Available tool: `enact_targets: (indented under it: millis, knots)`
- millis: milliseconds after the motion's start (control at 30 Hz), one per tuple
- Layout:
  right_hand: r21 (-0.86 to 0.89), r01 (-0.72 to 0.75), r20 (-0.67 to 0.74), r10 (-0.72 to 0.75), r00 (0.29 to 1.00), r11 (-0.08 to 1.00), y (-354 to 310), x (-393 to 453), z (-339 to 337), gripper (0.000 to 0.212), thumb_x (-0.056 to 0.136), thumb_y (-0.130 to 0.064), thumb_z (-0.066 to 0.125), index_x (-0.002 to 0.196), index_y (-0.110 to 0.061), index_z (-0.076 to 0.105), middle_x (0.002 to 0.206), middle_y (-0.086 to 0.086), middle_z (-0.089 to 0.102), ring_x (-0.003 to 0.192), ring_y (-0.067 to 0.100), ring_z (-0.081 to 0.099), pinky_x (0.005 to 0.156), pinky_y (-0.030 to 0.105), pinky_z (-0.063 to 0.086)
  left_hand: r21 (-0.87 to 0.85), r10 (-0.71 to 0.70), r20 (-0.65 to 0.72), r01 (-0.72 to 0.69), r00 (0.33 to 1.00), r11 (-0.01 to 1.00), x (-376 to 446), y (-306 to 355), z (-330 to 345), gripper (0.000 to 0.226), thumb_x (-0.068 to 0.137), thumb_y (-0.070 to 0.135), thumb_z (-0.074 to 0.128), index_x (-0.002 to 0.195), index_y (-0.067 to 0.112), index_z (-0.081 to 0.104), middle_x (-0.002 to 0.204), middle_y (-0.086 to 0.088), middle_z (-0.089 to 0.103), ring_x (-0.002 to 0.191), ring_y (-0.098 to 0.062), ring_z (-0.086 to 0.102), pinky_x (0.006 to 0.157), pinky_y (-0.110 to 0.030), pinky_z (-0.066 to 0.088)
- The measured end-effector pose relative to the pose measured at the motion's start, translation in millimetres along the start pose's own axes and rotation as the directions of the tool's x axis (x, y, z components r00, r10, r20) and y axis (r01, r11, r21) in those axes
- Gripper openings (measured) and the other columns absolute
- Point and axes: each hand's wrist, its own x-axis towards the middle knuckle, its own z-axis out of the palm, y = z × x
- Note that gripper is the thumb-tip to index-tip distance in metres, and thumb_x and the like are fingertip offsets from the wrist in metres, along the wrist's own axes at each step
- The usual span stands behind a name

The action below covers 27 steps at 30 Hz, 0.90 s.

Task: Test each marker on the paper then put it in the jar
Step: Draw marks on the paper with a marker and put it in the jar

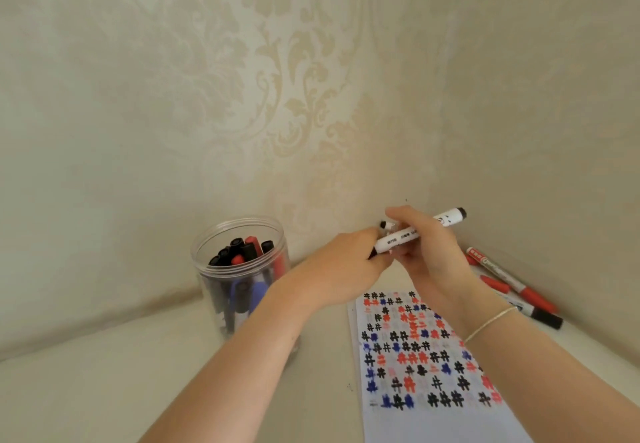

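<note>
Both hands met above the far end of the paper (pixel 420 356). The right hand (pixel 426 252) gripped the white barrel of a black marker (pixel 412 233), its fingers curled round the middle, the black tail end pointing up and to the right. The left hand (pixel 349 262) closed its fingertips round the marker's lower, black end, which looked like the cap; whether the cap was on, half off or being pushed home could not be told. A second small black tip showed just behind the right fingers, too hidden to identify.

Both forearms reached forward and converged, wrists raised clear of the sheet; a thin bracelet (pixel 490 323) sat on the right wrist.

The likely risks: a cap pulled sharply could slip from the left fingertips and roll off, and an uncapped tip held this close to the fingers could mark the skin. The left forearm passed just beside the jar (pixel 239 276), already holding many markers, so a careless sweep could knock it over. The red markers (pixel 509 286) lay near the wall to the right, untested.
</note>
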Motion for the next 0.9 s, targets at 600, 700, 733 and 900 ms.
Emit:
enact_targets:
  millis: [600,700,733,900]
  knots:
    - [-0.320,0.030,0.277,0.063,0.959,0.947,-24,-16,-42,0.026,0.088,-0.021,0.063,0.084,0.005,0.066,0.071,0.016,0.062,0.054,0.019,0.055,0.053,0.026,0.051,-0.413,0.100,-0.100,-0.133,0.990,0.901,0,-13,40,0.016,0.097,0.042,0.047,0.102,0.029,0.055,0.056,0.022,0.051,0.049,0.002,0.042,0.053,-0.016,0.033]
    - [-0.232,0.046,0.066,-0.032,0.997,0.972,-30,-16,-50,0.023,0.090,-0.021,0.062,0.079,-0.001,0.064,0.070,0.013,0.066,0.051,0.017,0.059,0.053,0.027,0.054,-0.313,-0.004,-0.170,-0.050,0.985,0.949,3,-20,43,0.034,0.087,0.061,0.046,0.100,0.029,0.051,0.069,0.014,0.049,0.061,-0.003,0.044,0.061,-0.024,0.035]
    - [-0.186,0.051,-0.009,-0.053,0.999,0.981,-35,-16,-55,0.022,0.091,-0.022,0.062,0.082,-0.002,0.064,0.072,0.013,0.068,0.052,0.018,0.062,0.053,0.027,0.055,-0.281,-0.026,-0.205,-0.034,0.978,0.959,3,-22,43,0.036,0.088,0.061,0.045,0.102,0.028,0.051,0.073,0.013,0.051,0.064,-0.003,0.046,0.061,-0.024,0.035]
    - [-0.087,0.008,-0.151,-0.021,0.988,0.996,-57,-22,-89,0.022,0.091,-0.019,0.063,0.102,0.001,0.063,0.090,0.016,0.069,0.081,0.028,0.073,0.069,0.032,0.059,-0.154,-0.064,-0.146,0.041,0.987,0.987,-1,-38,59,0.022,0.092,0.045,0.054,0.100,0.025,0.055,0.073,0.002,0.059,0.062,-0.011,0.054,0.058,-0.026,0.039]
